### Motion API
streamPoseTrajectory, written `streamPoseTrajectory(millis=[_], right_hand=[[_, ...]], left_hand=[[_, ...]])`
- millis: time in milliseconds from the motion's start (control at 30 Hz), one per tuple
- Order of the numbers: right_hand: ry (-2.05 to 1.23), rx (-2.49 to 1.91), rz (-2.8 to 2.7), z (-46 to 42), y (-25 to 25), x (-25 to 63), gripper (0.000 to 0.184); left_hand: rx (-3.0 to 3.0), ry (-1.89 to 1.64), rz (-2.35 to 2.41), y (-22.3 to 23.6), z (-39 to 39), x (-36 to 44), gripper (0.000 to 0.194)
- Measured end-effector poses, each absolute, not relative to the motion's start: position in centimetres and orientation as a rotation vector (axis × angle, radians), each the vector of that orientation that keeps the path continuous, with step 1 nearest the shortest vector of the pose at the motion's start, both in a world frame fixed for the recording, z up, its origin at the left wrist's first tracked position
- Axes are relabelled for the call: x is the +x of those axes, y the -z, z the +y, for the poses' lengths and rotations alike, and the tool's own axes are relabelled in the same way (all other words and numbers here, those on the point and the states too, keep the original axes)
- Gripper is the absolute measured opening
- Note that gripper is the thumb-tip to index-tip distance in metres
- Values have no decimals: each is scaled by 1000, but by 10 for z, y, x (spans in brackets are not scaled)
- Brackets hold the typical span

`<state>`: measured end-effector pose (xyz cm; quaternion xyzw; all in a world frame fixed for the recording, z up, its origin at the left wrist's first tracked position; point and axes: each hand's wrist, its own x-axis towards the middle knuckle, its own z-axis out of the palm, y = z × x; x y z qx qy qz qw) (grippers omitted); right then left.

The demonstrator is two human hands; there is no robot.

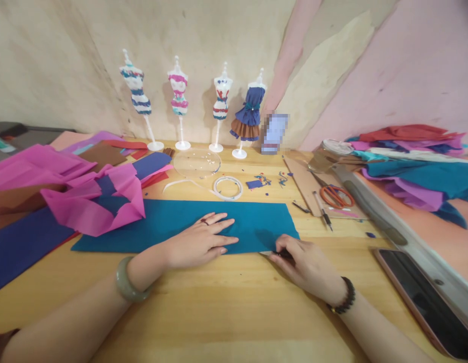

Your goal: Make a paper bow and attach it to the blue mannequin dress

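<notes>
A long folded sheet of teal crepe-like paper (169, 217) lies across the wooden table. My left hand (203, 239) rests flat on it, fingers spread, near the middle of its front edge. In my right hand (304, 259) is a craft knife (267, 253), its pale pointed blade showing to the left of my fingers. The blade lies along the sheet's front edge near the right end; the dark handle is mostly hidden in my grip. Crumpled pink paper (101, 201) covers part of the sheet's left end.
Several small white mannequins (252, 108) stand along the wall, one in a blue and brown dress. Behind the sheet lie a tape roll (228, 187) and a clear dish (197, 163). Orange-handled scissors (336, 196), a pen (326, 217) and a phone (418, 297) are at right.
</notes>
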<state>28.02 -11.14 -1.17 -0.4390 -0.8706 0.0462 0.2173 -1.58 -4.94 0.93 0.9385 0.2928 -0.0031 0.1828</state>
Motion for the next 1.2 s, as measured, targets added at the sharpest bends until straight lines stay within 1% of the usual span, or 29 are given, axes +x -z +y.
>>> streamPoseTrajectory(millis=[500,633,1200], right_hand=[[-159,-1271,-2380,-115,13,282,20],[-171,-1271,-2345,-115,11,282,22],[-151,-1271,-2304,-113,13,278,22]], left_hand=[[2631,-32,817,-11,-50,-16,39],[2624,2,825,-12,-50,-16,40],[2630,-9,826,-11,-50,-16,40]])
